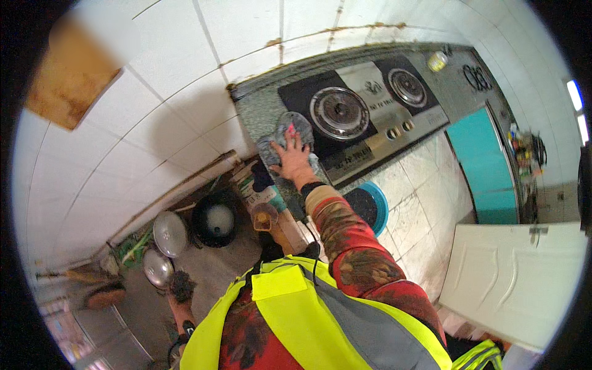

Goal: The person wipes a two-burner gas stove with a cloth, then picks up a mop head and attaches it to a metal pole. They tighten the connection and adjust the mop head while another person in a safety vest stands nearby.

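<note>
My right hand (294, 161) presses down with spread fingers on a bunched grey cloth (296, 127) that has a pink spot. The cloth lies on the speckled stone counter (259, 111), close against the left edge of a two-burner gas stove (340, 113). Low on the left, my left hand (177, 307) hangs beside me, with a dark, rough-looking wad (182, 286) in it. Whether the wad is a scourer or a cloth I cannot tell, and it hides most of the fingers.
Below the counter stand a black pot (214, 219) and two metal lids or pans (170, 234). A blue basin (380, 208) sits under the stove. To the right are a turquoise cabinet (483, 162), a white door panel (513, 277) and a jar (437, 61). A stained board (74, 78) is by the tiled wall.
</note>
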`<state>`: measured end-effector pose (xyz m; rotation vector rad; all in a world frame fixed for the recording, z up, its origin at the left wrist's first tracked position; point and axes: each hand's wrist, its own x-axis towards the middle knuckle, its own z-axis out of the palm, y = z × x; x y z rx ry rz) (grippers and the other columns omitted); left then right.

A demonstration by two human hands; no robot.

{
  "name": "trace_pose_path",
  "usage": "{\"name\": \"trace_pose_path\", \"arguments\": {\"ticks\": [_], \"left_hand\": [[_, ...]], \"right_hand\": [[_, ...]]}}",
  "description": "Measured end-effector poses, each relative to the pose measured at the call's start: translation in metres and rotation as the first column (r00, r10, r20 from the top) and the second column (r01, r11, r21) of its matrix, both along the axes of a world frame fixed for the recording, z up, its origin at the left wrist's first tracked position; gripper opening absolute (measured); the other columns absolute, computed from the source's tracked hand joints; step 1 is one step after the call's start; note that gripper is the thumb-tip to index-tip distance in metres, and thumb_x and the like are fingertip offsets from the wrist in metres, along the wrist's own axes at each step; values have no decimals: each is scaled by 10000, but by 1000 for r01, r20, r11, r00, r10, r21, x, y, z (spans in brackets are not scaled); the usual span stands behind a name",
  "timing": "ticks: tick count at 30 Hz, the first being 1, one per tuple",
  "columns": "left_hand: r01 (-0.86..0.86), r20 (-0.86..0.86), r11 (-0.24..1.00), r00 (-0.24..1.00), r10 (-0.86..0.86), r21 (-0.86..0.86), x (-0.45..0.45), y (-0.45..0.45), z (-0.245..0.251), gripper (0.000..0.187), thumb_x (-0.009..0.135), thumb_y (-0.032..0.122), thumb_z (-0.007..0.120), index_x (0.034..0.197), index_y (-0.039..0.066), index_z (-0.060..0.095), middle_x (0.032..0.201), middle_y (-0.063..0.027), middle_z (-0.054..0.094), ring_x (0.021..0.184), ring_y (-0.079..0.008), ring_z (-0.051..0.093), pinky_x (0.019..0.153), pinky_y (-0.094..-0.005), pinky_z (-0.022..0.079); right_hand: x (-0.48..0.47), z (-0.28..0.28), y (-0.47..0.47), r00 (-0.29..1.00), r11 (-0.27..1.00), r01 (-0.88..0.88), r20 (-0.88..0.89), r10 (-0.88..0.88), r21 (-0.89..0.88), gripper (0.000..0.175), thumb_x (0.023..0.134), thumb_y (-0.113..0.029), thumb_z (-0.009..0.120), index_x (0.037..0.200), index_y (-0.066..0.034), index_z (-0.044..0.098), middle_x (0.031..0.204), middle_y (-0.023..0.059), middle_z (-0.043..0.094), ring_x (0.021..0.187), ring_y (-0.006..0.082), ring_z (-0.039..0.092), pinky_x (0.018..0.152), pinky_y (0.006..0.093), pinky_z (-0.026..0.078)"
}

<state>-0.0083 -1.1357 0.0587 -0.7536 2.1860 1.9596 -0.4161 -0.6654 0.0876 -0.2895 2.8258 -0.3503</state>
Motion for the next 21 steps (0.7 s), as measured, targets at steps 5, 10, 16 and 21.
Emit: {"name": "trace_pose_path", "arguments": {"ticks": [5, 10, 16, 21], "left_hand": [[448, 319, 422, 884, -343, -788, -28, 4, 24, 443, 903, 392, 554, 1221, 83, 554, 1202, -114, 597, 982, -302, 609, 879, -465, 483], [302, 158, 562, 944, -290, -770, -89, 20, -12, 449, 902, 399, 554, 1215, 79, 556, 1195, -119, 596, 977, -305, 607, 869, -465, 482], [323, 51, 476, 865, -499, -818, -210, 103, -42, 455, 901, 409, 554, 1209, 73, 558, 1187, -125, 596, 971, -308, 604, 856, -466, 480], [377, -41, 421, 703, -710, -825, -326, 206, -70, 462, 900, 417, 554, 1203, 69, 560, 1180, -130, 596, 966, -311, 602, 846, -467, 478]], "right_hand": [[61, -22, 39, 976, 995, -97, -199, 90, -26, 658, 808, -442, 654, 1396, -279, 408, 1535, 140, 188, 1415, 403, 122, 1065, 603, 221], [113, -28, 79, 933, 954, -216, -331, 140, -206, 675, 709, -363, 750, 1330, -262, 506, 1546, 137, 180, 1417, 395, 151, 1100, 585, 203], [133, 18, 103, 962, 890, -198, -253, 98, -411, 575, 743, -331, 735, 1283, -270, 547, 1500, 136, 269, 1386, 385, 219, 1074, 566, 269], [204, 21, 190, 973, 847, 43, -169, -156, -529, 396, 797, -273, 685, 1141, -89, 620, 1104, 134, 603, 1102, 359, 523, 916, 489, 426]]}}
